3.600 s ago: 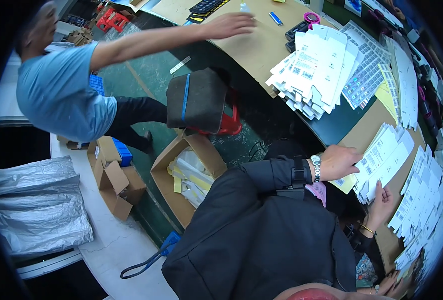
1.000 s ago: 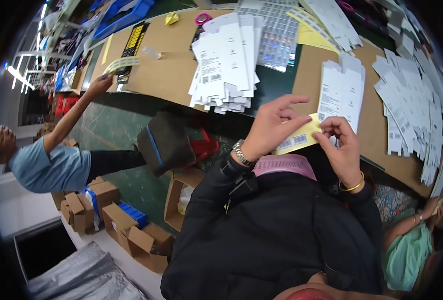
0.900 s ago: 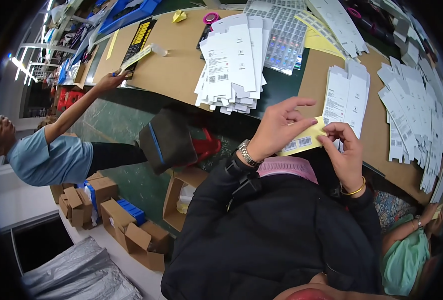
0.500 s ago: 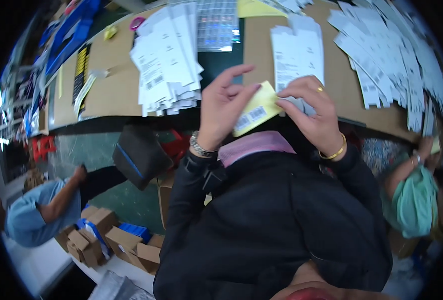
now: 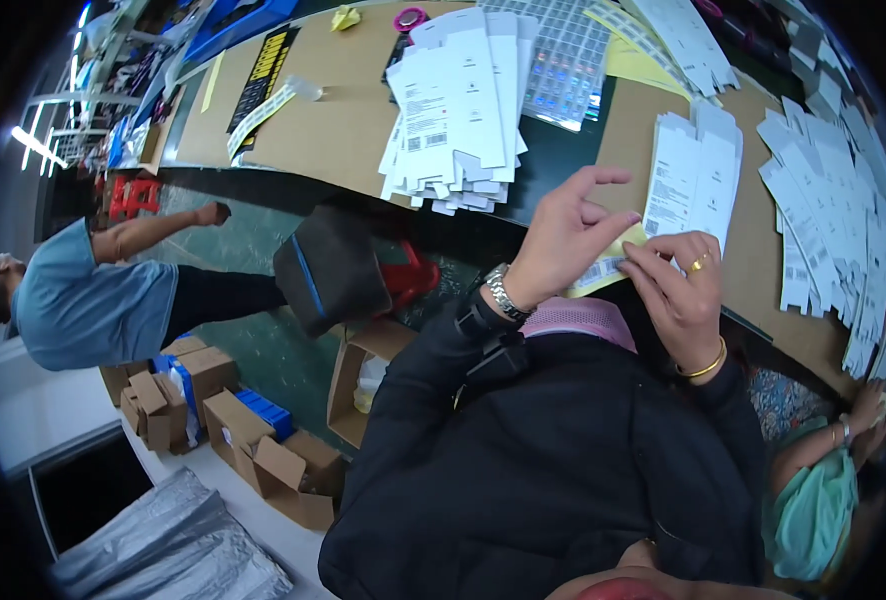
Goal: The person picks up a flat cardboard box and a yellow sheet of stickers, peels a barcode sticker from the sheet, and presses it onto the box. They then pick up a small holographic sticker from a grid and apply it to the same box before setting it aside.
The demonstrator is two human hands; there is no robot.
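Observation:
My left hand [image 5: 570, 240] holds a small yellow backing sheet of labels [image 5: 595, 274] between its thumb and fingers, with the index finger stretched out. White stickers with barcodes show on the sheet. At the sheet's right edge my right hand [image 5: 681, 295] is closed in a pinch; whether a loose label is between its fingertips cannot be made out. Just beyond the hands lies a short stack of flat white cartons [image 5: 695, 165] on the table. To its left is a taller, fanned stack of white cartons [image 5: 455, 95].
A clear plastic sheet [image 5: 566, 60] and yellow label sheets [image 5: 643, 65] lie at the back. A wide pile of white cartons [image 5: 813, 190] covers the right. Behind me are a dark-covered stool [image 5: 328, 270] and brown boxes [image 5: 231, 425]. People stand at left [image 5: 98, 300] and right [image 5: 813, 500].
The view has turned, so the table and my hands sit farther right in it. My right fingers now overlap the label sheet's edge. The person at left has stretched out an arm.

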